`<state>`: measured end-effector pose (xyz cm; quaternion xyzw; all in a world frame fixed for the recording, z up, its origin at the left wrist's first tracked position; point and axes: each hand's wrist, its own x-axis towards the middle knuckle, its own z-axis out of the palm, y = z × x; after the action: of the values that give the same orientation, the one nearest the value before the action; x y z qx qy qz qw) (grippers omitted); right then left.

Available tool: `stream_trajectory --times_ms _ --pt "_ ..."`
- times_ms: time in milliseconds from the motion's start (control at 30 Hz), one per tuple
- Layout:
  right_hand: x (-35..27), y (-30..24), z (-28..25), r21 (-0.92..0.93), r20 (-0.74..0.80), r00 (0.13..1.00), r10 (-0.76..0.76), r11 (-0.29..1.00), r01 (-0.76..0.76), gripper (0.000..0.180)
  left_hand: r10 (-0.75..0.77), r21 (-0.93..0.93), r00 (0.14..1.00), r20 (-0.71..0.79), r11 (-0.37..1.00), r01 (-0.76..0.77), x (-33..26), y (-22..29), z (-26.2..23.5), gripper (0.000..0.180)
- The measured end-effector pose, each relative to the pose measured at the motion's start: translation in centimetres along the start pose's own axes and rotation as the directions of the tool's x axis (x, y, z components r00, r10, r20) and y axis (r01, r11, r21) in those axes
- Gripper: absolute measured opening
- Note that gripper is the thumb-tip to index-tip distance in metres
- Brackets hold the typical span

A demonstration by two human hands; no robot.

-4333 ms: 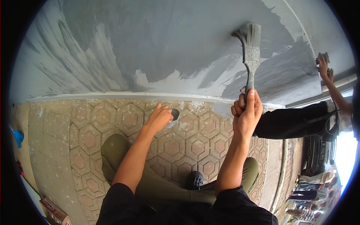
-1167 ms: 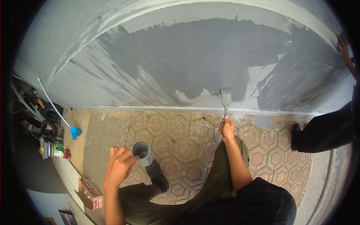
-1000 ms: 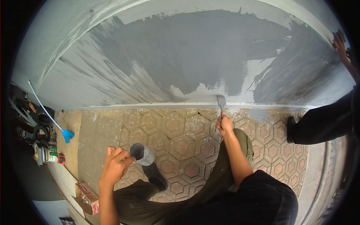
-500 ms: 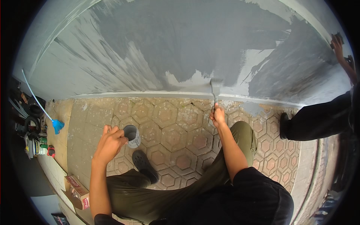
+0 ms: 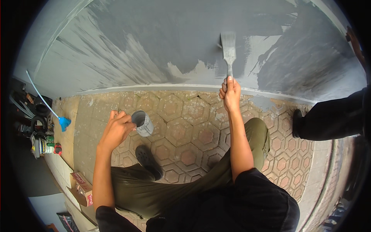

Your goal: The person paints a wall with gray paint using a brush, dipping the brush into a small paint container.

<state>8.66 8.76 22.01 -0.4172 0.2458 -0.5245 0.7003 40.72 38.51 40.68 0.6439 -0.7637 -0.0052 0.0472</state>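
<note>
My right hand (image 5: 231, 94) is closed round the handle of a paintbrush (image 5: 228, 52), its wide grey bristles pointing up at the wall (image 5: 185, 38). Whether the bristle tips touch the wall is hard to tell. Dark grey paint covers much of the wall's middle, with lighter streaky patches along the lower edge and at the left. In my left hand (image 5: 117, 129) is a paint-smeared cup (image 5: 143, 124), gripped at its side and tilted slightly. Its inside is grey; how much paint it holds cannot be made out.
Hexagonal paving (image 5: 179, 141) lies below, with my clog (image 5: 148, 160) on it. At the right stands another person in black trousers (image 5: 334, 118), close to the wall. A blue brush on a pale stick (image 5: 64, 123), cans (image 5: 45, 146) and an open cardboard box (image 5: 81, 189) line the left side.
My right hand has raised the paintbrush from the wall's lower edge to higher over the dark paint. My left hand and the cup have shifted slightly up and right. The other person's hand moved.
</note>
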Motion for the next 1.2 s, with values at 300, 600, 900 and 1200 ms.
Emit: stream_trajectory --times_ms 300,600,900,1200 --pt "-0.8 4.5 -1.3 0.073 -0.410 0.767 0.494 0.855 -0.513 0.036 -0.029 -0.008 0.999 0.024 1.000 0.030 1.5 -1.1 0.2 0.007" --pt "-2.3 3.7 1.1 -0.859 -0.251 0.942 -0.222 0.500 -0.111 0.035 -0.085 0.005 0.994 0.067 0.996 0.085 0.6 0.0 0.3 0.009" --pt "-2.7 0.7 -0.6 -0.915 -0.194 0.942 -0.273 0.396 -0.074 0.030 -0.079 0.017 0.995 0.067 0.997 0.078 0.9 0.7 0.2 0.011" --pt "-2.5 0.3 -1.1 -0.908 -0.274 0.931 -0.241 0.384 -0.167 0.028 -0.073 0.016 0.996 0.045 0.997 0.072 1.1 1.0 0.1 0.011"
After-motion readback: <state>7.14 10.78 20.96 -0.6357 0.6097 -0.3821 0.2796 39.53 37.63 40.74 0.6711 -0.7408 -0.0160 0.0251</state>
